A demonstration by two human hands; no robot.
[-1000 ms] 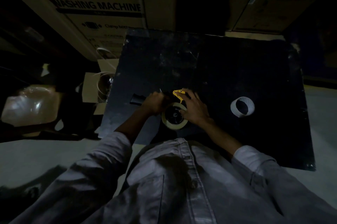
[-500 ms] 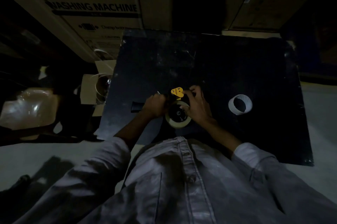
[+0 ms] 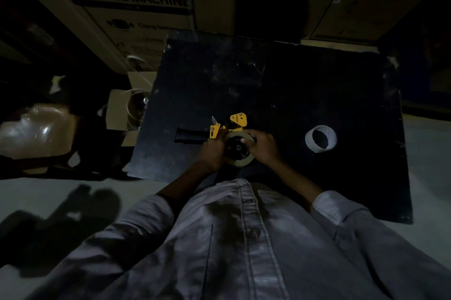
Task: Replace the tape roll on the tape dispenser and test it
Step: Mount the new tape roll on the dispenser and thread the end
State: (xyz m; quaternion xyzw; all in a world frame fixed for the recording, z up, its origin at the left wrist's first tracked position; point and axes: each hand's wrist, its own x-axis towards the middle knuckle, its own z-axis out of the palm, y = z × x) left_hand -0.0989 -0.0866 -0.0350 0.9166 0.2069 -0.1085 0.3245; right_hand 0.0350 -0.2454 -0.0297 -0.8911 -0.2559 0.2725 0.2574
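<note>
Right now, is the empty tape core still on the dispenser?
No, the empty white core lies by itself on the black table, right of the dispenser, which carries a full tape roll.

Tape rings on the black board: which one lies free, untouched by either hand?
The bare white ring, lying alone right of both hands; the tan roll sits on the dispenser.

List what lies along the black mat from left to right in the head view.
Black dispenser handle → left hand → tan tape roll on the yellow dispenser → right hand → empty white cardboard tape core.
</note>
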